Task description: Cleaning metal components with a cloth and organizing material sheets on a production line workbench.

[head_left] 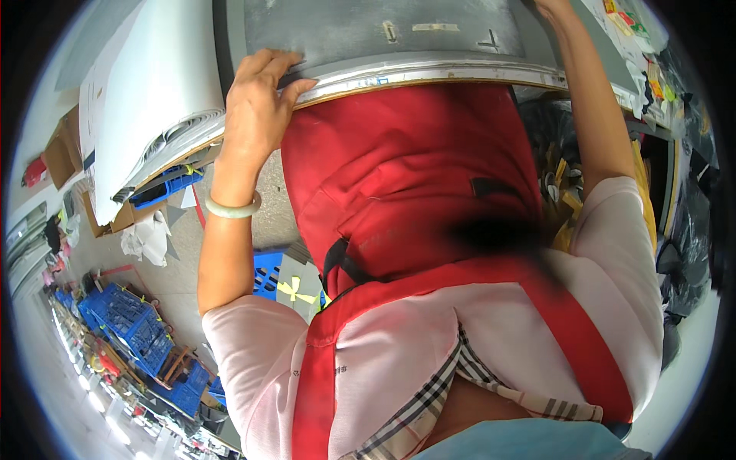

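My left hand [257,100] rests at the near left part of a dark grey flat board [337,27] on the worktable. Its fingers lie bent over the board's surface, and the thumb is spread apart from them along the pale layered front edge [429,75]. Nothing shows between them. My right hand [549,6] is at the far right of the board, cut off by the upper rim of the view, so its fingers are hidden. Bits of tape [435,27] are stuck on the board's surface.
A thick stack of large white sheets [165,69] curls over the table's left end. Blue plastic crates [130,322] stand on the floor at left, near a cardboard box [63,146]. Black plastic bags [686,222] hang or lie at right, below scattered papers [625,23].
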Available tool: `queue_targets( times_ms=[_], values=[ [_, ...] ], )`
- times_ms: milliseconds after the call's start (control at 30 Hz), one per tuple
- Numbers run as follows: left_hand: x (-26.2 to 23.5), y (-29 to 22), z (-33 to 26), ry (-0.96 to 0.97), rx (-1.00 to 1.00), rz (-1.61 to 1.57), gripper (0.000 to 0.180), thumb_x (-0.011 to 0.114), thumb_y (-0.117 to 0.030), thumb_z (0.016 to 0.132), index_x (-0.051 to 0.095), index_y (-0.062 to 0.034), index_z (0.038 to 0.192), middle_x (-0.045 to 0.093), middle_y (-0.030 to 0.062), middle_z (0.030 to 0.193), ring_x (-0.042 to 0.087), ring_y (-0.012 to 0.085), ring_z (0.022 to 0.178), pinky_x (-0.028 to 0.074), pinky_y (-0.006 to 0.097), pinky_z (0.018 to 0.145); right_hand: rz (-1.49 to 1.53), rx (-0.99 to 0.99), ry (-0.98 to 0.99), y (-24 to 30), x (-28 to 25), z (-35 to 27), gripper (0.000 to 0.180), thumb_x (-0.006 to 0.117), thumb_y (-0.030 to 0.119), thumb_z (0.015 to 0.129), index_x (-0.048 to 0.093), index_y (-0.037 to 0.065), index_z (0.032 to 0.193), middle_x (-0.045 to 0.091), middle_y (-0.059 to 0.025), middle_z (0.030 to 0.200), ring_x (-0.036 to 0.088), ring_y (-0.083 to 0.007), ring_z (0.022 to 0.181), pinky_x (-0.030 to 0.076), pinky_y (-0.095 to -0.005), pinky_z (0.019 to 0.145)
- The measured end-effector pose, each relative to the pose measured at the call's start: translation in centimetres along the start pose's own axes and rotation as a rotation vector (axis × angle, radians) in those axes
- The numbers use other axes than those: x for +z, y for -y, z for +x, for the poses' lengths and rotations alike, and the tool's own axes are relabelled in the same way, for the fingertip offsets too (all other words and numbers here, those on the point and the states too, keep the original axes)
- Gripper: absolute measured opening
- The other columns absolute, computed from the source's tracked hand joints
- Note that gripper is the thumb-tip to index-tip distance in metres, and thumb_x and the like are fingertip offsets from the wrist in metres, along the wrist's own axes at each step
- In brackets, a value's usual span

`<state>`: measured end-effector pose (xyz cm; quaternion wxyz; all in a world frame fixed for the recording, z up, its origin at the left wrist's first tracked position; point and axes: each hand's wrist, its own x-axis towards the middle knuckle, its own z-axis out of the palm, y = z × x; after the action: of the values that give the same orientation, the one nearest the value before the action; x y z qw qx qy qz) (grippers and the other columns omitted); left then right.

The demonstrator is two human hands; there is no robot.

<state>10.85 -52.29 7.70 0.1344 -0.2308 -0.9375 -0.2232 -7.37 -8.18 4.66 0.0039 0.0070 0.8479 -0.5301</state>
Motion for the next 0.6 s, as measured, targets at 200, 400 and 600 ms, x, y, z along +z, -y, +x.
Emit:
queue_targets(
  times_ms=[200,400,600],
  values=[
    [0.0,0.5,-0.5,0.072,-0.038,0.006,0.029,0.082,-0.019,0.082,0.074,-0.0011,0.103,0.07,0.012,0.099,0.065,0.0332,0.094,0.054,0.041,0.082,-0.119,0.035,-0.025,2.8,1.8,-2.2,0.021,0.077,0.024,0.092,0.071,0.005,0.086,0.063,0.0008,0.077,0.053,-0.01,0.069,0.042,-0.0286,0.064],
    [0.2,0.3,-0.6,0.014,-0.032,0.035,0.024,0.083,-0.02,0.081,0.074,-0.0025,0.095,0.069,0.0099,0.092,0.064,0.0309,0.086,0.053,0.04,0.076,-0.034,0.029,-0.016,1.1,1.8,-0.7,0.019,0.077,0.023,0.091,0.073,0.005,0.085,0.064,0.0013,0.076,0.053,-0.0099,0.067,0.042,-0.0274,0.062],
    [-0.3,0.5,-1.1,0.03,-0.065,0.081,0.023,0.084,-0.017,0.082,0.075,-0.0017,0.095,0.071,0.01,0.095,0.067,0.0294,0.087,0.054,0.038,0.076,-0.04,0.056,0.018,3.0,3.1,-1.5,0.018,0.076,0.022,0.092,0.072,0.005,0.085,0.064,0.0011,0.076,0.053,-0.01,0.068,0.042,-0.0272,0.063]
  ],
)
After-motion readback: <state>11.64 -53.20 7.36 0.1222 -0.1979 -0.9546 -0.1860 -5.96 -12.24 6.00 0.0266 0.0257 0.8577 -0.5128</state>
